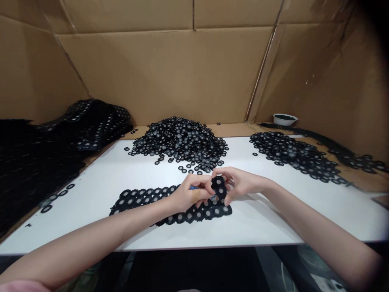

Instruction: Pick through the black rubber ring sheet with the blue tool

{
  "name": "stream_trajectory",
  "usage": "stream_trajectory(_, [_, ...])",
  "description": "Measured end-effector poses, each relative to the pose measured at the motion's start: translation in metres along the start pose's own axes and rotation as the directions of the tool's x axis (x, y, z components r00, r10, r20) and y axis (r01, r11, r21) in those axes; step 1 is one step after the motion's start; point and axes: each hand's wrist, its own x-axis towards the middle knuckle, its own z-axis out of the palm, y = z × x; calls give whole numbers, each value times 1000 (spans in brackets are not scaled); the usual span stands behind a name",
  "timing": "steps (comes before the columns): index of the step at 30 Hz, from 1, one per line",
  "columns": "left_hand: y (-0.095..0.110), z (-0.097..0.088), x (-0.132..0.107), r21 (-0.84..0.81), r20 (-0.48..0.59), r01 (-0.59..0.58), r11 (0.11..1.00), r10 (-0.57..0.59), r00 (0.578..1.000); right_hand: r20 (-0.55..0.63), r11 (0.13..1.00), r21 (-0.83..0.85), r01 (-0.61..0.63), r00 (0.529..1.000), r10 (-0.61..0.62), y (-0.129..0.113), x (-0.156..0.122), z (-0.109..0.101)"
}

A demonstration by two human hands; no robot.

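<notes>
A flat sheet of joined black rings with pale centres lies across the white board. Its right end is lifted and folded up. My right hand pinches this raised end with the thumb and fingers curled round it. In my left hand is a slim blue tool, gripped in closed fingers, with its tip against or very near the raised rings. Most of the tool is covered by the fingers, so its exact kind is unclear. My left forearm hides part of the sheet.
Beyond the hands is a heap of loose black rings, with another pile at right. A white bowl stands at the back right. Stacked black sheets fill the left. Cardboard walls enclose the white board.
</notes>
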Motion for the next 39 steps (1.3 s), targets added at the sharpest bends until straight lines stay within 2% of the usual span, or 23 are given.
stream_trajectory(5, [-5, 0, 1, 0, 31, 10, 1000, -10, 999, 13, 1000, 28, 8, 1000, -8, -1, 1, 0])
stream_trajectory(11, [-5, 2, 1, 76, 102, -15, 997, 7, 995, 14, 1000, 31, -2, 1000, 1, 1, 1, 1])
stream_trajectory(16, [-4, 2, 0, 42, 46, -14, 999, 12, 999, 0, 1000, 16, 11, 1000, -11, -5, -3, 1])
stream_trajectory(21, [-2, 2, -2, -9, -32, -23, 1000, 23, 999, 13, 997, -54, -49, 999, 50, -14, -7, 0])
stream_trajectory(24, [-1, 4, -2, -8, -65, -26, 1000, 25, 998, 18, 998, -29, -51, 999, 51, -12, -8, 2])
stream_trajectory(32, [-2, 3, -1, -12, -78, -29, 1000, 28, 997, 13, 998, 38, -58, 998, 58, -8, -7, 6])
stream_trajectory(39, [3, 3, -3, -114, -89, -17, 993, 7, 996, 61, 995, 94, -22, 998, 16, -8, -4, 6])
